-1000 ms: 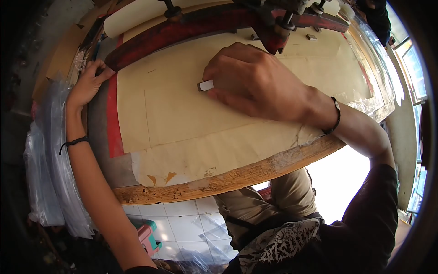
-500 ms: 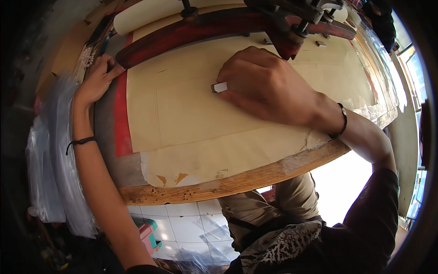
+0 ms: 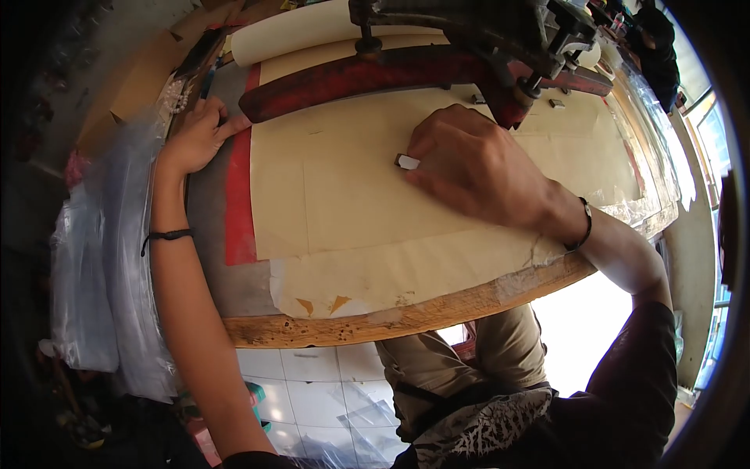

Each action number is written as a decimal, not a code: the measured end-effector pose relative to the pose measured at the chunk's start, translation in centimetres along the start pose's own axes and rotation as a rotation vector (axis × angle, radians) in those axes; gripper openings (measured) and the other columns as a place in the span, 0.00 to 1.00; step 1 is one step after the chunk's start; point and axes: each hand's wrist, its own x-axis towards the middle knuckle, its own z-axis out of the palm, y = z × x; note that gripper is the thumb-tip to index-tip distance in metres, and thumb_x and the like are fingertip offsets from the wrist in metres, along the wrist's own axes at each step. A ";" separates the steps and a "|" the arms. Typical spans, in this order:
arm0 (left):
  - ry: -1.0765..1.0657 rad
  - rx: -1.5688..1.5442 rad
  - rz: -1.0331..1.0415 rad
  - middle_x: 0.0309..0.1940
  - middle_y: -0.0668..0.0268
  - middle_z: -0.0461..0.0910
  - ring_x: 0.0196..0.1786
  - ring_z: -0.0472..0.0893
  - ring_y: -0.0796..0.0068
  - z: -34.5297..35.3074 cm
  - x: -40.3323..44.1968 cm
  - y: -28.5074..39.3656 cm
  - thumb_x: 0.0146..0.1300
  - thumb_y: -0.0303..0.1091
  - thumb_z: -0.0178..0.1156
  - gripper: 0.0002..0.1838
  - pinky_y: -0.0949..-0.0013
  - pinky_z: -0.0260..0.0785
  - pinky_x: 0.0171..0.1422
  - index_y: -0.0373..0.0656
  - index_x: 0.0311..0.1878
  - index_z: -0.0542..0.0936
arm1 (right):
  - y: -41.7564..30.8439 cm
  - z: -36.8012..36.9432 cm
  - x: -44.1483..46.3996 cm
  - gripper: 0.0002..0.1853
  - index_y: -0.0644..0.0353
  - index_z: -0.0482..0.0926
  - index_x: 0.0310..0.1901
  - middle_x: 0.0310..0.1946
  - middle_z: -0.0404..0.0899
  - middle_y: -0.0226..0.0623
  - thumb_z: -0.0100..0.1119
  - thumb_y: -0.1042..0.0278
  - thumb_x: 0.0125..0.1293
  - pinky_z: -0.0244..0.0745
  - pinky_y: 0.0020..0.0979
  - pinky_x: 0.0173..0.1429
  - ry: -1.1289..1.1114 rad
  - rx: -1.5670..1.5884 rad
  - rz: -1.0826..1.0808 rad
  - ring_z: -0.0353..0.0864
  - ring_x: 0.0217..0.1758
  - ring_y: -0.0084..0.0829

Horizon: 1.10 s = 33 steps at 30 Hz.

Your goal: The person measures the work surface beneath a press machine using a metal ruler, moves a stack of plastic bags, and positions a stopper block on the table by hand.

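White-faced block (image 3: 408, 162) is clamped between the fingertips of the right hand (image 3: 480, 160), near the centre of the frame, over the beige sheet (image 3: 351, 203). At upper left, the left hand (image 3: 197, 139) is placed at the end of the red bar (image 3: 351, 82); its grip cannot be told. Compared with a second ago, block, hands and bar are seen farther right, their spacing little changed.

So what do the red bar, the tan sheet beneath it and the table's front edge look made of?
Red bar: probably metal, its red paint worn dark in patches. Tan sheet: likely paper or thin card, matte, faintly creased. Front edge: apparently wood, brown, rough and pitted.
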 end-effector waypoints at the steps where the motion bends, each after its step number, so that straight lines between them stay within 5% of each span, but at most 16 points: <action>1: -0.006 0.006 -0.002 0.49 0.48 0.74 0.53 0.75 0.50 0.0 0.0 0.1 0.65 0.69 0.57 0.39 0.56 0.67 0.59 0.33 0.49 0.73 | 0.0 0.0 0.0 0.11 0.61 0.79 0.42 0.39 0.81 0.45 0.67 0.65 0.63 0.79 0.44 0.49 0.001 0.004 -0.002 0.82 0.45 0.48; 5: -0.013 0.066 -0.016 0.51 0.47 0.74 0.55 0.75 0.47 -0.1 0.0 0.2 0.64 0.71 0.56 0.41 0.54 0.68 0.61 0.33 0.50 0.73 | -0.2 0.1 0.1 0.10 0.61 0.79 0.40 0.39 0.81 0.42 0.67 0.66 0.62 0.79 0.44 0.49 0.027 0.003 -0.010 0.82 0.45 0.46; 8: 0.064 0.044 -0.003 0.43 0.50 0.75 0.49 0.73 0.54 0.1 -0.7 1.0 0.69 0.57 0.58 0.29 0.60 0.65 0.57 0.34 0.45 0.74 | -0.4 0.1 0.2 0.10 0.61 0.79 0.38 0.39 0.81 0.39 0.68 0.66 0.62 0.79 0.43 0.49 0.035 -0.011 -0.019 0.82 0.45 0.45; 17: 0.037 0.001 0.006 0.44 0.50 0.75 0.50 0.72 0.54 0.1 -0.5 0.6 0.68 0.60 0.58 0.30 0.60 0.64 0.58 0.34 0.44 0.75 | -0.5 0.0 0.2 0.10 0.63 0.78 0.38 0.37 0.81 0.39 0.67 0.66 0.62 0.79 0.42 0.48 0.040 -0.009 0.004 0.82 0.45 0.44; 20: -0.037 -0.032 -0.021 0.52 0.46 0.73 0.57 0.75 0.48 -0.3 -0.2 0.5 0.62 0.73 0.57 0.44 0.55 0.68 0.61 0.30 0.49 0.75 | -0.8 0.0 0.1 0.11 0.63 0.77 0.38 0.36 0.80 0.40 0.67 0.66 0.63 0.79 0.42 0.48 0.044 0.026 0.064 0.82 0.44 0.44; 33: -0.004 0.002 0.008 0.54 0.40 0.73 0.64 0.70 0.43 -0.3 -0.5 1.0 0.61 0.75 0.55 0.45 0.54 0.64 0.68 0.30 0.50 0.77 | -1.3 -0.1 1.0 0.12 0.61 0.76 0.39 0.33 0.82 0.39 0.68 0.63 0.63 0.79 0.42 0.42 -0.011 -0.096 0.041 0.83 0.39 0.44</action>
